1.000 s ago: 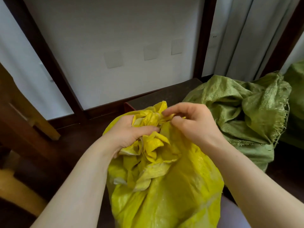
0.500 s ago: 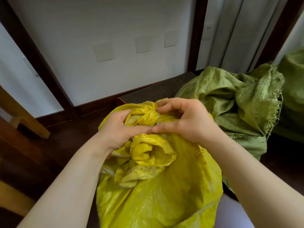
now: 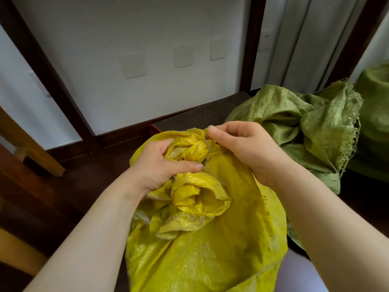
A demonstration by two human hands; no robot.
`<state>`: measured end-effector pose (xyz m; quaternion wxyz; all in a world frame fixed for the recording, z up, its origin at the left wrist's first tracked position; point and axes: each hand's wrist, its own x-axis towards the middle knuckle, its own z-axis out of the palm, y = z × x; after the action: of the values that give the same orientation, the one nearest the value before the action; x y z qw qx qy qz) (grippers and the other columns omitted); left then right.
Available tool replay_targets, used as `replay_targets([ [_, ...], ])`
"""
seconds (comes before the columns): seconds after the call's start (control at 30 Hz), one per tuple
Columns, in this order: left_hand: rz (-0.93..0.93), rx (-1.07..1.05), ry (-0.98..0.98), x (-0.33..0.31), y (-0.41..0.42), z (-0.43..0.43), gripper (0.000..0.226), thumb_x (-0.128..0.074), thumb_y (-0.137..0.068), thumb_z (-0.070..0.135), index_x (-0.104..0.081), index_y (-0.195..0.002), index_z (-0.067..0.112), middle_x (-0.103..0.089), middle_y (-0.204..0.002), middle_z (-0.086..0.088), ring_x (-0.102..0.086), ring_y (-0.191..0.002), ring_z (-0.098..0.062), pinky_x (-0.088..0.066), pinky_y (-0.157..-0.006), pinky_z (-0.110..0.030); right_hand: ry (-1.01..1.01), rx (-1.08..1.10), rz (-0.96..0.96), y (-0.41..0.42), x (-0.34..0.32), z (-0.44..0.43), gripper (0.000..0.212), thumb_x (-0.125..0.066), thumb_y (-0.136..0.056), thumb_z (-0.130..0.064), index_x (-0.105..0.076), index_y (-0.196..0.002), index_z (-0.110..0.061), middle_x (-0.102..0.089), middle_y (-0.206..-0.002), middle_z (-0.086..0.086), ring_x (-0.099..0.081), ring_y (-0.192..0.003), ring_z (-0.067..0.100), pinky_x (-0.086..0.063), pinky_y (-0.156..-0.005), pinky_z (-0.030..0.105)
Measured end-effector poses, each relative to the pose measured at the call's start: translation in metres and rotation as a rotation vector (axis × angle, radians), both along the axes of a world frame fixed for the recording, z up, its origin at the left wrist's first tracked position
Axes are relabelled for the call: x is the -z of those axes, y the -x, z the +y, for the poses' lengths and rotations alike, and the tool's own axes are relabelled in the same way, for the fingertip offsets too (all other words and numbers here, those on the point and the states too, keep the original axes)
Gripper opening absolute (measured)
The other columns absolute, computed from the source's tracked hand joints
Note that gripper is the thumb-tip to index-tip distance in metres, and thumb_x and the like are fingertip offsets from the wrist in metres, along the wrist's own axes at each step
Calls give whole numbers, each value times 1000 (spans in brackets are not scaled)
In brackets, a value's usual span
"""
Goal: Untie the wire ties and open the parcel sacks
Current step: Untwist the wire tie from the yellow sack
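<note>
**A:** The yellow sack (image 3: 210, 239) stands right in front of the person, low in the view, with its base out of sight. A green sack (image 3: 294, 123) is slumped just beside it on the right.

**B:** It's glossy woven plastic, bright yellow and heavily creased. The mouth is gathered into a tight, twisted bunch at the top, and loose flaps fold over below it.

**A:** The left hand (image 3: 162, 167) grips that bunch, fingers wrapped round the far side and thumb pressed across the front.

**B:** The right hand (image 3: 244, 148) is curled at the top of the neck, thumb and forefinger pinching the yellow fabric there (the other fingers are tucked under, out of sight).

**A:** There's a small grey glint (image 3: 206, 159) just off the left thumb tip. Is that the wire?

**B:** I cannot tell, it's too small. There are frayed threads (image 3: 262, 200) on the sack's right side, and a duller, dusty patch lower down.

**A:** The green sack has a ragged fringe on its open edge, and behind both sacks are a white wall (image 3: 147, 28) and a pale curtain (image 3: 315, 39).
</note>
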<state>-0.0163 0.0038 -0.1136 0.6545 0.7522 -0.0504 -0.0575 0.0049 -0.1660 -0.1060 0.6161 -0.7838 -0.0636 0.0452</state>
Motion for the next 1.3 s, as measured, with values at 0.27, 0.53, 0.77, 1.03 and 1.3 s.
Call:
replay_targets([
  [0.27, -6, -8, -10, 0, 1, -1, 35, -74, -61, -6, -68, -92, 8, -74, -74, 3, -70, -68, -10, -57, -61, -22, 39, -9, -28, 2, -1, 2, 2, -69, -83, -21, -71, -83, -21, -72, -91, 4, -68, -83, 19, -57, -83, 41],
  [0.53, 107, -64, -26, -9, -2, -4, 21, -77, -67, 7, -72, -86, 12, -74, -74, 0, -70, -67, -12, -58, -61, -23, 410, -544, -128, 8, -34, -24, 92, -80, -66, -10, -35, -137, -48, -47, -140, -14, -43, -129, 6, -42, -105, 30],
  [0.77, 345, -57, 329, -20, -7, 1, 36, -44, -85, 36, -69, -84, 11, -67, -81, -13, -63, -76, -27, -48, -86, -38, 932, -402, -465, 16, -19, -1, 115, -77, -70, -31, 11, -140, -55, -3, -157, -8, -27, -139, 28, -36, -108, 42],
  [1.03, 99, 125, 281, -50, -8, 30, 95, -67, -55, 66, -51, -132, 12, -60, -127, -11, -57, -118, -25, -43, -100, -42, 432, -105, -443, -8, -11, -15, 41, -78, -68, -27, -62, -105, -35, -56, -121, -9, -50, -113, 11, -40, -98, 26],
  [1.3, -87, 361, -600, -50, 1, 13, 120, -89, -40, 48, -22, -140, 46, -44, -131, 33, -41, -122, 13, -35, -107, -22, 54, -224, -73, 0, -28, -24, 32, -75, -59, -39, -72, -87, -25, -74, -92, -6, -69, -88, 10, -55, -83, 32],
])
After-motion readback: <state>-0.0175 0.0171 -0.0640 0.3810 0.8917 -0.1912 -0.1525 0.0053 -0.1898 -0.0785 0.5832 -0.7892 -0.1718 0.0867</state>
